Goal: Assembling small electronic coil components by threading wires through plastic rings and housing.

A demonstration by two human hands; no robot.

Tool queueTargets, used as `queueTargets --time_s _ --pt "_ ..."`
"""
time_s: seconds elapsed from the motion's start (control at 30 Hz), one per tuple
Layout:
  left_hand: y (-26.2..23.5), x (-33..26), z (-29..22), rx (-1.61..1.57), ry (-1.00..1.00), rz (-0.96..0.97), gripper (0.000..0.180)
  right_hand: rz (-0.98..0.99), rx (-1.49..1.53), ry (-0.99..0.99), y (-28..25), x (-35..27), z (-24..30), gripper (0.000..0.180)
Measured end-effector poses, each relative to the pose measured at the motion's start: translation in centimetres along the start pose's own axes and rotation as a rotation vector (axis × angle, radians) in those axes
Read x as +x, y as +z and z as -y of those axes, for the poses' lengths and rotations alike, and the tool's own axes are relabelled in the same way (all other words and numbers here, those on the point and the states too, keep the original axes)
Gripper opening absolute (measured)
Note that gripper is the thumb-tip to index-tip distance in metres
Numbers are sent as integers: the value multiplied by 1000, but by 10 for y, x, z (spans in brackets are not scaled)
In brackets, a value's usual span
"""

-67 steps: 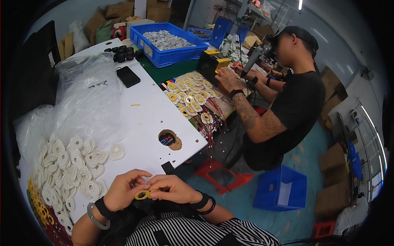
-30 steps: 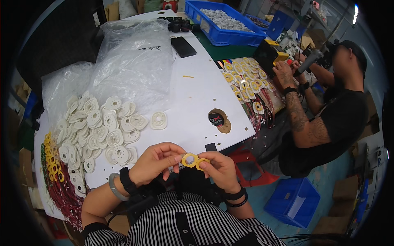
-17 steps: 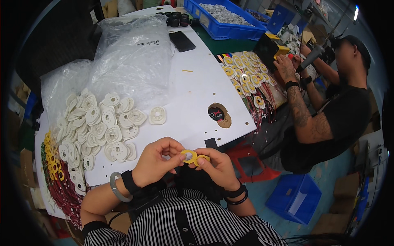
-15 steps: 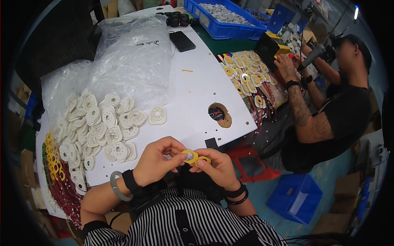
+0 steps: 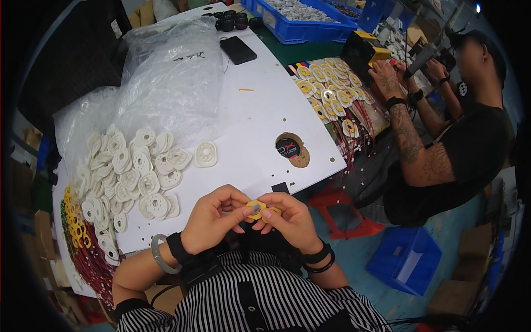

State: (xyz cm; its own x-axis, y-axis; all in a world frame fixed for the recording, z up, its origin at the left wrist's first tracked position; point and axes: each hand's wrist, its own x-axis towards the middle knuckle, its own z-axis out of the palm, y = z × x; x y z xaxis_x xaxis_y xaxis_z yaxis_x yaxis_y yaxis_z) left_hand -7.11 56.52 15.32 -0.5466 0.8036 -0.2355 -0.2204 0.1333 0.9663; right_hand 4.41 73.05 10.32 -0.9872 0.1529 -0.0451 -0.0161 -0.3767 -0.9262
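Yellow ring pieces (image 5: 255, 209), two by the look of it, held in front of the striped shirt (image 5: 221, 299), by the near edge of the white table (image 5: 249, 124). Left hand (image 5: 210, 221): thumb and index finger pinching the left-hand piece, grey showing in its opening. Right hand (image 5: 293, 221): thumb and fingers closed on the other piece, mostly covered. Hands close together; whether fingertips meet, cannot tell.

At left, a heap of white perforated plates (image 5: 130, 178); a single white plate (image 5: 206, 154) lies just apart, to its right. More yellow rings (image 5: 77, 224) at the far left, above red wires (image 5: 97, 271). Clear plastic bags (image 5: 171, 86) behind the heap, black phone (image 5: 238, 50) near them.

To the right, white-and-yellow assemblies (image 5: 334, 94) crowded together, near a co-worker (image 5: 426, 160) in black. Blue bin (image 5: 404, 263) on the floor, near a red stool (image 5: 345, 216).
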Motion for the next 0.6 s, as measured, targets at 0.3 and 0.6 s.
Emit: queueTargets --time_s 0.3,0.6 --pt "2 -1 4 -83 -54 2 16 -36 15 -44 -1 2 -11 26" --pt "-35 13 -33 829 137 -134 26 -140 -101 -171 -5 0 -14 20"
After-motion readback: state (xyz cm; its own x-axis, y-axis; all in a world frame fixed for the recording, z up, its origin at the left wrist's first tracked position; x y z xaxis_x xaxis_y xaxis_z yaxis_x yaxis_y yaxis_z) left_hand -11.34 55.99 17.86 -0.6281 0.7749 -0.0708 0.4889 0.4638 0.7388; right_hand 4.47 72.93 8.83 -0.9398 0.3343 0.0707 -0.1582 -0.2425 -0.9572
